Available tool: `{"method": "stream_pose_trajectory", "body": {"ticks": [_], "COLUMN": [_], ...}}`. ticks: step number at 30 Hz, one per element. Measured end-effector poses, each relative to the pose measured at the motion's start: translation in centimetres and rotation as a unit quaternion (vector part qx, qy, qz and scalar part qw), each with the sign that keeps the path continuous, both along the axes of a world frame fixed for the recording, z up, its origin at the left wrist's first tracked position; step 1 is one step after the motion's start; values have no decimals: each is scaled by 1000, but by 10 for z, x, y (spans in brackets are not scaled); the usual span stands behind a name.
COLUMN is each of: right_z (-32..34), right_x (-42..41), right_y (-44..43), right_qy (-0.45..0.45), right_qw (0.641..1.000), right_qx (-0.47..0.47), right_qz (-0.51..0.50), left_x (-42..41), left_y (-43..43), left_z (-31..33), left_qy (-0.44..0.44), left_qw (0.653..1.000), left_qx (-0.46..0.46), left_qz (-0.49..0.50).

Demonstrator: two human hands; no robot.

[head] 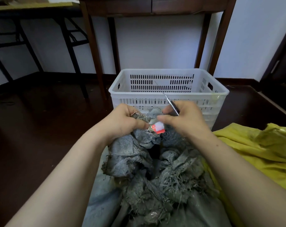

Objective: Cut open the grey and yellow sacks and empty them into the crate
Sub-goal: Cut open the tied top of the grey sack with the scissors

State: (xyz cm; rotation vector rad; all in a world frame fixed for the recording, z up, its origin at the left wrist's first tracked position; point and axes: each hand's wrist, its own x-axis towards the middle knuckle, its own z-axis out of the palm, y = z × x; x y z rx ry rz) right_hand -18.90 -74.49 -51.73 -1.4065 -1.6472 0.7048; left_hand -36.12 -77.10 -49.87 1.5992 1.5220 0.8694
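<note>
Head view: both hands [122, 118] grip frayed woven grey sack [139, 161].

one wide-angle view from the person's head, facing forward and down. both forearms reach in from the bottom edge, close to the lens. the crate [168, 89] sits mid-frame, near; table [96, 46] legs and the wall stand farther back, bowed at the edges.

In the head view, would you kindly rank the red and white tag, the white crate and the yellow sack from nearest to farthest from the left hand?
From the left hand:
1. Red and white tag: at its fingertips, just to the right.
2. White crate: straight ahead, behind both hands.
3. Yellow sack: far right, beyond the right hand.
</note>
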Motion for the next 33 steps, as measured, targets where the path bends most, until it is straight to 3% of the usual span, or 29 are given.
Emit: {"method": "stream_pose_trajectory", "body": {"ticks": [4,10,15,17,19,20,21,24,30,33], "right_z": [-4,-9,-7,-5,-3,-2,-1,1,10,14], "right_x": [7,25,27,24,22,21,21,17,15,11], "right_y": [6,6,5,2,-1,-2,-2,-4,-8,-11], "right_qy": [12,176,233,234,223,222,228,259,231,166], "right_qw": [999,975,963,968,973,973,971,960,965,978], "right_qx": [-23,-92,-94,-76,-65,-64,-65,-79,-102,-87], "right_qz": [-39,-104,-95,-47,7,25,37,65,69,86], "left_x": [-5,-11,-17,-23,-29,-30,-30,-20,-7,-7], "left_y": [1,-2,1,1,1,1,1,-1,2,3], "left_z": [0,2,-1,3,16,23,28,31,6,4], "left_qy": [-24,-30,-48,31,256,327,311,125,44,13], "left_qw": [999,998,999,999,966,944,950,992,997,998], "left_qx": [-2,-3,-2,-6,-18,-19,-17,-8,53,66], "left_qz": [-20,-62,-17,-7,11,27,38,17,31,15]}}
